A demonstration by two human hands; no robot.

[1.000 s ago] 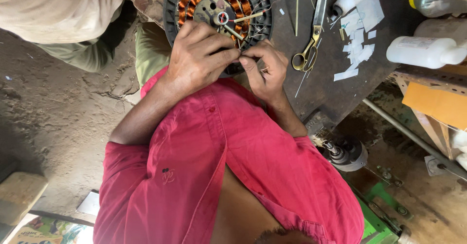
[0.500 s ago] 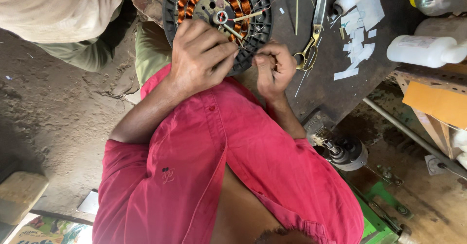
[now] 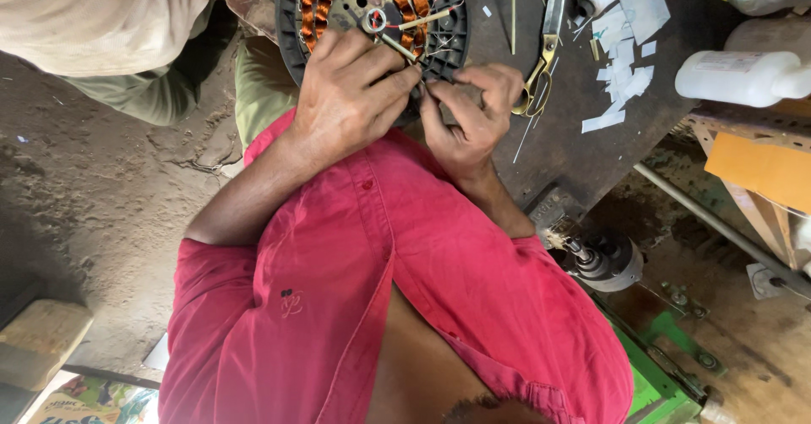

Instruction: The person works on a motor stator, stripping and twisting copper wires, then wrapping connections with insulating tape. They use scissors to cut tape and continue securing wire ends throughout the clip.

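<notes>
Two hands are working at the near rim of the fan motor stator (image 3: 372,10), which is lying flat on the dark workbench (image 3: 574,137). We are pressing our left hand (image 3: 359,95) over the copper windings, apparently steadying them. Our right hand (image 3: 469,116) is pinching its fingertips (image 3: 431,103) together on a thin wire. Scissors (image 3: 545,44) and white paper scraps (image 3: 621,69) are lying nearby.

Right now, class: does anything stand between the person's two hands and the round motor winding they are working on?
Nothing visible does. The left hand rests directly on the round motor winding, and the right hand pinches at its near edge. The scissors lie off to the right.
</notes>
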